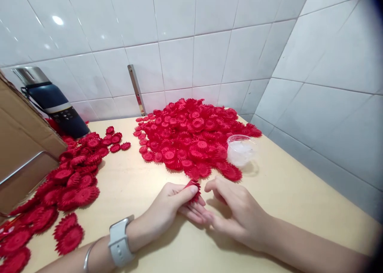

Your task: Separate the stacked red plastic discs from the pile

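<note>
My left hand (176, 205), with a watch on its wrist, holds a red toothed felt disc (194, 191) between thumb and fingers. To its right, my right hand (239, 209) has its thumb and curled index finger apart, and nothing shows between them. Its thumb tip is beside the left fingertips. Beyond both hands lies a large heap of similar red discs (191, 133). A clear plastic tub (241, 151) with whitish contents stands at the right edge of that heap.
More red discs (80, 177) spread along the left side of the table (119, 193). A cardboard box (26, 141) stands at the far left, with a dark blue bottle (60, 105) behind it. A metal strip (136, 89) leans on the tiled wall.
</note>
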Demonstrator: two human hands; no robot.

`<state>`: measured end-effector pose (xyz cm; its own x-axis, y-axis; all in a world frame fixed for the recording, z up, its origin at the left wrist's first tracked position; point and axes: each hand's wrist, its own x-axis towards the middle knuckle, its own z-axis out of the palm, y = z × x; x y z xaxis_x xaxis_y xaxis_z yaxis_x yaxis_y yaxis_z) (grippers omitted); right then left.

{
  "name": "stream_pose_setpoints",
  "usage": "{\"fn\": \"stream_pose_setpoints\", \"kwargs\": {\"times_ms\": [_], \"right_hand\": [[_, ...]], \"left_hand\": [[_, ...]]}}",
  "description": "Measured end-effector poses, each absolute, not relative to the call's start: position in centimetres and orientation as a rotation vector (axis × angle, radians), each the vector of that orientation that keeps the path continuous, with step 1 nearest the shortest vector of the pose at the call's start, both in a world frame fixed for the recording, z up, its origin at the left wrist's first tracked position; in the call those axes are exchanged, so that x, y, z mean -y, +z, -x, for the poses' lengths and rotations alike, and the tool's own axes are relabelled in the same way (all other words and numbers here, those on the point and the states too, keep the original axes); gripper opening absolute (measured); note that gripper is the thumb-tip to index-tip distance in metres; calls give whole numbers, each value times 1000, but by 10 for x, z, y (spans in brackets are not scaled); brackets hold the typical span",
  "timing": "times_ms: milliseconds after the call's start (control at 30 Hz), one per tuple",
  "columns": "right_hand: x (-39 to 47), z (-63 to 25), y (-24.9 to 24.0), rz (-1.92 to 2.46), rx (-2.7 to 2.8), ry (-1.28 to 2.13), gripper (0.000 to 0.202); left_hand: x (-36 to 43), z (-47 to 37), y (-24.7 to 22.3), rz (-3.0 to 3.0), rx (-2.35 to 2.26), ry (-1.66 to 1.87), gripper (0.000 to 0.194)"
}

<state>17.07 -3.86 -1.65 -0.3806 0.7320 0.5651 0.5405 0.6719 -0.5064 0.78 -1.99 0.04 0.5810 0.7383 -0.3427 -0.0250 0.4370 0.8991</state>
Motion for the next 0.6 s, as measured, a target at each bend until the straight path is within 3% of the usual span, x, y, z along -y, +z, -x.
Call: {"fn": "stream_pose_setpoints", "kwargs": {"times_ms": [367,600], "right_hand": [[42,-169,-21,973,2072,293,21],[38,-165,-15,1153,2092,284,11]], "left_hand": [[22,-11,5,-1155,-753,508,51],[23,-13,5,-1122,-848,526,46]]}}
